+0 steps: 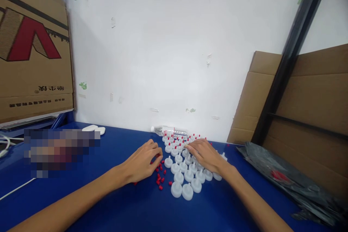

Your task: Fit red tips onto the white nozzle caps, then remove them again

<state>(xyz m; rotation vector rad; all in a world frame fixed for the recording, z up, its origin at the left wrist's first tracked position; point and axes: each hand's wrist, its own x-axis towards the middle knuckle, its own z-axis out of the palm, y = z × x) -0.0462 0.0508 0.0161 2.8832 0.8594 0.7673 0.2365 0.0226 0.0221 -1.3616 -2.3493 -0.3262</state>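
Note:
Over a scatter of small red caps [158, 180] is my left hand [148, 159], its fingers curled in and the thumb close to the index finger. What sits between those fingertips, if anything, is hidden. My right hand [205, 152] hovers over or rests on a cluster of white nozzle lids [188, 175], thumb reaching left and apart from the bent fingers. Its fingertips are partly out of sight. Toward the back, several white lids carry red caps [169, 144] on their nozzles; the nearer lids have bare nozzles.
A clear plastic bottle [170, 131] lies on its side by the wall behind the lids. White objects [94, 128] and a blurred patch are at left on the blue table [114, 203]. Cardboard [35, 61] stands left; a grey plastic bag [280, 174] lies right.

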